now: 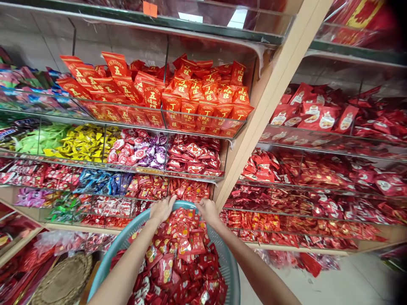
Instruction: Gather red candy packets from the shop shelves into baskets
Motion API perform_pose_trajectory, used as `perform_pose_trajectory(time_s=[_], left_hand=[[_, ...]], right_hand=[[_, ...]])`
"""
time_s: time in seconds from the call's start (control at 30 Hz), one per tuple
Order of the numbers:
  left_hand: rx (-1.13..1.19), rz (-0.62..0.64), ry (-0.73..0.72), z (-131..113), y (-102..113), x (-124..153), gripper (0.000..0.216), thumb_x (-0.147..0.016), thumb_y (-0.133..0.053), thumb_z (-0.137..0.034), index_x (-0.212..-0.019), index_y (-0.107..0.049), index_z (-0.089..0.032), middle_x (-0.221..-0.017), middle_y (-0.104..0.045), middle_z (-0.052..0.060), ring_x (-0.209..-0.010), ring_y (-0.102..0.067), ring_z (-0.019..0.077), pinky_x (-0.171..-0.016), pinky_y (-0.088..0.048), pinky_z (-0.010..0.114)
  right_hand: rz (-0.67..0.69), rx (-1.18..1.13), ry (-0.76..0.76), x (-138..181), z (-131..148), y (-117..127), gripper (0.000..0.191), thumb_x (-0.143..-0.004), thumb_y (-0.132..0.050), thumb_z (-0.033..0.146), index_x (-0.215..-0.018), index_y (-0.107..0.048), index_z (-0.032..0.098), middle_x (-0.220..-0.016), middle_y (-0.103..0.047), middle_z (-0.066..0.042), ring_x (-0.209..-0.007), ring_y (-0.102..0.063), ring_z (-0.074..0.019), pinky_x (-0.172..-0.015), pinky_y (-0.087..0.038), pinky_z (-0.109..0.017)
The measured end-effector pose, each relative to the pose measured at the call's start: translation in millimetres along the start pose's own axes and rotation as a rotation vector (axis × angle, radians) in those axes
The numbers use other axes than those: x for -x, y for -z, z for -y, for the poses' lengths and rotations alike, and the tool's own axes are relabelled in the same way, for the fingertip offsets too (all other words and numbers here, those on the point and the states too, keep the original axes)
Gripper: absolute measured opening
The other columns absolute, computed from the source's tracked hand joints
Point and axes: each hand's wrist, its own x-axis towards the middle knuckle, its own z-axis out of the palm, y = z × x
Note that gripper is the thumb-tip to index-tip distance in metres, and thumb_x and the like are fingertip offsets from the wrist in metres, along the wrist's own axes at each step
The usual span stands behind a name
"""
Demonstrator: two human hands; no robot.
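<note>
A blue-green plastic basket [235,277] is right in front of me, its far rim close against the lower shelves. It holds a heap of red-wrapped candies [186,248], some printed with orange fruit. My left hand [161,209] is closed over the far rim, left of the middle. A short way to the right, my right hand [207,210] grips the same rim with its fingers curled. The fingertips of both hands are partly hidden. Just beyond them, a shelf bin holds similar red candies [190,189].
Glass-fronted shelves hold red packets [187,91], yellow candies [84,144] and blue candies [95,181]. A wooden upright [263,91] divides them from red-packet shelves on the right. At the lower left lies a round woven item [63,279]; floor tiles [359,279] show at the lower right.
</note>
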Motion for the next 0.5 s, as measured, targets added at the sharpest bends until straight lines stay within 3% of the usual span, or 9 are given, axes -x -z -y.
perform_pose_trajectory(time_s=[0.07, 0.17, 0.3, 0.5], left_hand=[[0.008, -0.007, -0.002, 0, 0, 0, 0.074, -0.08, -0.002, -0.063, -0.1, -0.059, -0.021, -0.093, -0.068, 0.012, -0.094, -0.06, 0.0266, -0.085, -0.037, 0.04], [0.009, -0.008, -0.008, 0, 0, 0, 0.073, -0.08, -0.002, -0.064, -0.099, -0.059, -0.022, -0.093, -0.068, 0.012, -0.094, -0.06, 0.0268, -0.085, -0.037, 0.041], [0.005, -0.013, -0.008, 1, -1, -1, 0.073, -0.08, -0.003, -0.063, -0.099, -0.059, -0.022, -0.093, -0.068, 0.012, -0.094, -0.059, 0.027, -0.085, -0.037, 0.041], [0.009, -0.01, -0.002, 2, -2, -1, 0.072, -0.08, -0.004, -0.063, -0.103, -0.059, -0.022, -0.095, -0.067, 0.011, -0.094, -0.06, 0.026, -0.084, -0.038, 0.04]], right_hand=[[-0.097, 0.238, 0.099, -3, 5, 9, 0.026, -0.084, -0.044, 0.037, -0.067, -0.051, 0.018, -0.059, -0.06, -0.001, -0.052, -0.056, -0.0107, -0.049, -0.036, -0.02], [-0.123, 0.486, 0.163, -8, 17, 21, 0.012, -0.084, -0.044, 0.028, -0.087, -0.053, 0.019, -0.083, -0.062, -0.004, -0.071, -0.06, -0.0135, -0.059, -0.037, -0.021], [-0.057, 0.67, 0.15, -18, 31, 23, 0.03, -0.081, -0.05, 0.022, -0.11, -0.042, 0.021, -0.115, -0.048, -0.01, -0.084, -0.06, -0.0172, -0.064, -0.04, -0.025], [0.006, 0.747, 0.02, -35, 33, 15, 0.044, -0.075, -0.053, 0.013, -0.115, -0.035, 0.019, -0.115, -0.047, -0.015, -0.09, -0.06, -0.0228, -0.069, -0.042, -0.03]])
